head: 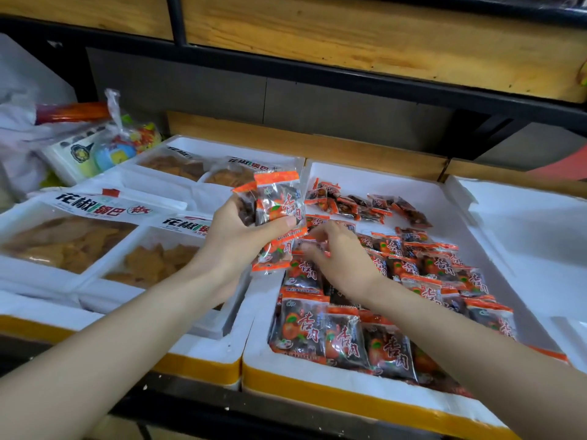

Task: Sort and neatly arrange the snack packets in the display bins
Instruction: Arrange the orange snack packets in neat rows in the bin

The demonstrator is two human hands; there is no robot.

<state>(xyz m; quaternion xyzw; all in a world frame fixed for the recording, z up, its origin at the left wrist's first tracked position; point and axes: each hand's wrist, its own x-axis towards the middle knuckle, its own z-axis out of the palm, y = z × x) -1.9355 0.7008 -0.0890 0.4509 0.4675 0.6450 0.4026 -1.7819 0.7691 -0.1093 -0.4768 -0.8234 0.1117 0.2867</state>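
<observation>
Overhead wooden shelf [349, 39]; below, white foam bins [365, 173], possibly 3.

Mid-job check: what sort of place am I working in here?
Most likely a shop's snack display: white foam bins holding many small orange-and-black snack packets, larger bagged crisps in the neighbouring bin, and wooden shelving above.

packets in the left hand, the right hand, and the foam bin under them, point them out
packets [281, 203]: head view, on the front packet's dark middle, above the thumb.
right hand [341, 254]: head view, on the back of the hand.
foam bin [263, 325]: head view, on its white left rim.
</observation>
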